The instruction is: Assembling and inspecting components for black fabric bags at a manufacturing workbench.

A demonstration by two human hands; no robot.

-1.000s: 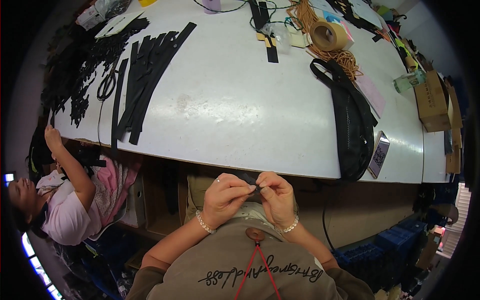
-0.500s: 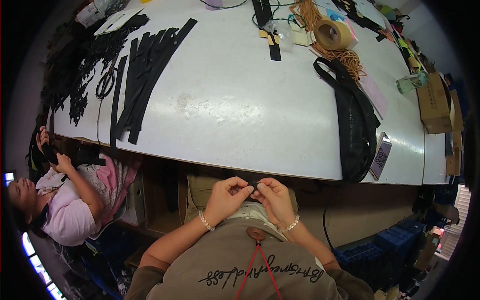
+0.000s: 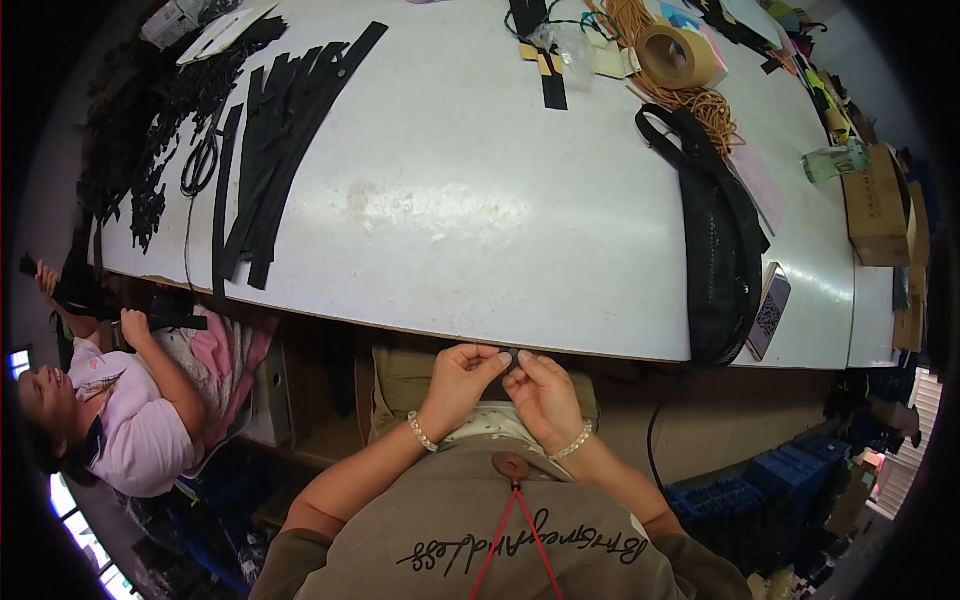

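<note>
Both hands meet just below near edge of the white, glossy worktable, over the lap. Left hand & right hand each pinch a small dark piece between thumb and fingertips; grip closed on it from both sides. Piece mostly hidden by fingers, so can't tell shape or material, only that it's black and small. Beaded bracelet on each wrist.

Step, by my read: fine two-handed fiddling w/ the piece, held close to body, not on table. Next move prob. calls for steady pinch from one hand while the other works the part; small item, easy to slip.

On table, far left from hands: flat black fabric strips, long, matte, laid in rough fan; metal scissors beside them. Far right: black mesh bag w/ strap, soft, slumped at table edge. Beyond it, tan tape roll. Another person sits left of table, below its edge.
</note>
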